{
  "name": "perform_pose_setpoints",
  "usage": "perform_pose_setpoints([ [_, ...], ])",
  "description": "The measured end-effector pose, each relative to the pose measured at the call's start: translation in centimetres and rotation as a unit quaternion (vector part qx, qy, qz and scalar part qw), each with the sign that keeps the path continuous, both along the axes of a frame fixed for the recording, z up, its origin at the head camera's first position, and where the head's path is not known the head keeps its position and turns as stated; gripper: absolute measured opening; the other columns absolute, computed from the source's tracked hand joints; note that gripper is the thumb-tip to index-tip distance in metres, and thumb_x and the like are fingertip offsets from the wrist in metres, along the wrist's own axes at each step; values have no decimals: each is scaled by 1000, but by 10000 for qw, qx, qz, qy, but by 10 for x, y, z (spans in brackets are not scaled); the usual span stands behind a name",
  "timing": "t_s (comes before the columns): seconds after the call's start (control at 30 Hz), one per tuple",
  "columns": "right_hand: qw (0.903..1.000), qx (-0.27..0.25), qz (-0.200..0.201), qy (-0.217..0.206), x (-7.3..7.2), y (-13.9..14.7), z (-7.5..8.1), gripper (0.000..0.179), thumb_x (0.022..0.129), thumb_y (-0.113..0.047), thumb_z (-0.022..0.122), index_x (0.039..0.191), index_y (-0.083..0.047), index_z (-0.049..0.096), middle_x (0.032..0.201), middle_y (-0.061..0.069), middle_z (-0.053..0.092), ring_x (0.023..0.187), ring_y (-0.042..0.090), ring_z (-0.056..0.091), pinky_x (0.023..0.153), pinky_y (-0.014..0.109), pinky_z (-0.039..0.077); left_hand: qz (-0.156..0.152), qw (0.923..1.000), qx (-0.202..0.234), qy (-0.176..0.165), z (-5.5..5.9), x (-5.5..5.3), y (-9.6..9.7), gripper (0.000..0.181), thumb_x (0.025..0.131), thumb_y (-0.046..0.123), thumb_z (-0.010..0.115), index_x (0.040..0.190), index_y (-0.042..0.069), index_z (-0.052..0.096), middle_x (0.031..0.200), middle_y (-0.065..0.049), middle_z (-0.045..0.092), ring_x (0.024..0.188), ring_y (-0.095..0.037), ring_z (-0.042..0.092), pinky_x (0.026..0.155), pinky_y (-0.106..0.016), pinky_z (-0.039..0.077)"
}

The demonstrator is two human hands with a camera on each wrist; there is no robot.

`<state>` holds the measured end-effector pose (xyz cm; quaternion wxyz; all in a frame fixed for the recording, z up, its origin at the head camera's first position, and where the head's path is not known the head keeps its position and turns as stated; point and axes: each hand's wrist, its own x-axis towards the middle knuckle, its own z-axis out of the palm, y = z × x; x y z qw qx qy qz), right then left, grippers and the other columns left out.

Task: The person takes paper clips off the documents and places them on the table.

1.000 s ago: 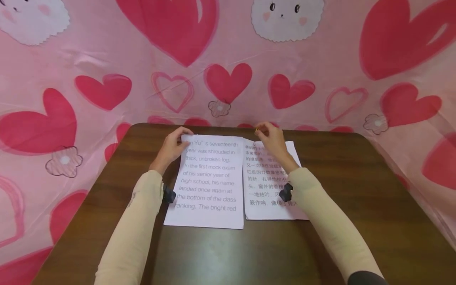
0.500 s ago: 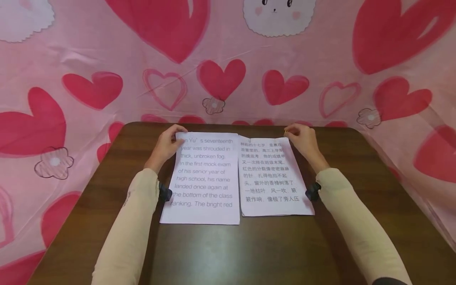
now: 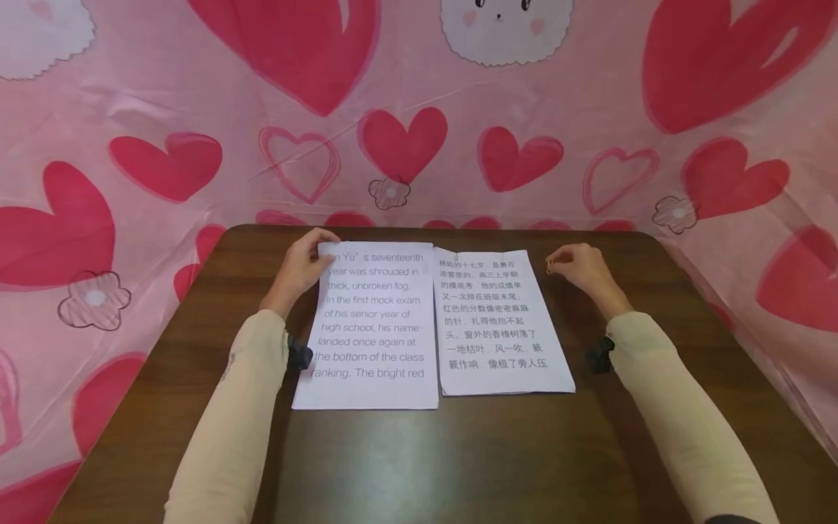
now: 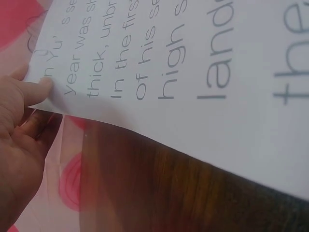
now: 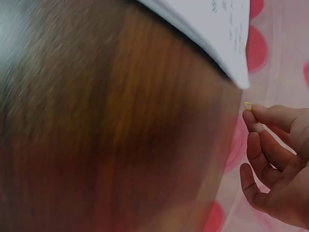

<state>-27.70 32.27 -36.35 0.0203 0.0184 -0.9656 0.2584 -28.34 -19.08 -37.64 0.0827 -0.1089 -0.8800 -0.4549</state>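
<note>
"Two printed papers are shown; how are they laid?"

"Side by side on one brown table [image 3: 406, 466]: an English page [image 3: 373, 313] at left, a Chinese stack [image 3: 500, 327] at right. Both long axes run from near to far. One thin loop [image 3: 456, 256] is seen at the stack's far edge; others are too faint to count."

"And the yellow clip [image 5: 248, 106]?"

"It is pinched between thumb and forefinger of the right hand [image 5: 277, 154], beside the stack's far right corner, protruding past the fingertips; its long axis cannot be told."

"The left hand [image 3: 302, 262]?"

"By it the page's far left corner is gripped, thumb above, fingers beneath."
</note>
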Motion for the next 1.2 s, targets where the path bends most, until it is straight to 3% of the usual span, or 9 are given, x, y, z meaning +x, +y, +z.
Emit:
perform_pose_setpoints([
  [0.23,9980,64,117,-610,-1,7,-11,28,96,-21,64,116,-1,71,124,26,67,113,41,56,99,58,45,73,9999,-64,-72,-1,0,0,30,96,-2,58,125,4,59,129,-20,61,101,-35,60,83,-25,49],
  [0.43,9985,216,149,-481,-1,11,-18,28,96,-18,65,115,2,70,118,27,68,106,40,58,94,55,48,-56,10000,34,-38,-1,-1,3,30,96,-3,59,125,3,59,128,-21,61,101,-35,61,84,-26,49],
  [0.63,9985,260,157,-450,-1,11,-20,28,97,-17,63,117,3,68,117,29,67,105,41,59,97,58,48,-14,9999,48,-91,-4,-2,4,30,97,-2,59,126,5,59,129,-20,60,101,-34,61,81,-19,47],
  [0.8,9999,46,63,-153,-3,11,-18,28,99,-17,61,117,3,67,117,30,66,103,41,60,94,56,50,-1,9999,68,-91,-5,-2,5,30,97,-1,59,126,6,59,129,-19,61,101,-34,61,81,-21,47],
  [0.93,9997,-82,-59,242,-5,4,-13,27,98,-18,63,115,3,68,111,29,68,95,38,62,82,46,51,5,9999,96,-75,-5,-3,5,31,97,-1,60,126,7,60,130,-18,61,102,-33,60,84,-26,48],
  [1.07,9983,-282,-146,485,-9,-14,-8,28,99,-21,62,116,0,69,109,26,69,91,34,62,74,36,47,10,9999,147,-43,-4,-1,5,31,96,-1,60,126,7,60,130,-18,61,102,-33,60,86,-30,50],
  [1.2,9967,-506,-66,636,-16,-41,-1,29,100,-23,61,117,-2,69,113,23,70,97,33,63,77,36,49,-19,9998,201,32,-5,-1,4,30,96,-2,59,125,5,60,128,-19,62,101,-33,60,84,-27,49],
])
